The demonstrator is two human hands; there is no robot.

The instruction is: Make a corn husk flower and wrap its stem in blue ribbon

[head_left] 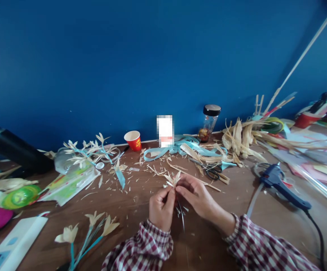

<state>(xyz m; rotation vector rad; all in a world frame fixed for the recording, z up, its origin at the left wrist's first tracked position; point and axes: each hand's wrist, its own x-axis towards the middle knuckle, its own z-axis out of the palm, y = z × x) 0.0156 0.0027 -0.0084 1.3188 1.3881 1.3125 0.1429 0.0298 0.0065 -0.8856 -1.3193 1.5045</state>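
Left hand (164,206) and right hand (196,195) pinch the pale flower (173,180) low, its tips just above them; it seems light, papery, easily torn, best held by its base

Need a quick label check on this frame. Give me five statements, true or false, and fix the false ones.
1. The left hand and right hand both have their fingertips at a pale flower. True.
2. The glue gun lies left of the hands. False: the glue gun lies to their right.
3. The red paper cup stands upright. True.
4. The jar by the wall is uncapped. False: a black lid sits on the jar.
5. The checked sleeves reach the wrists. True.
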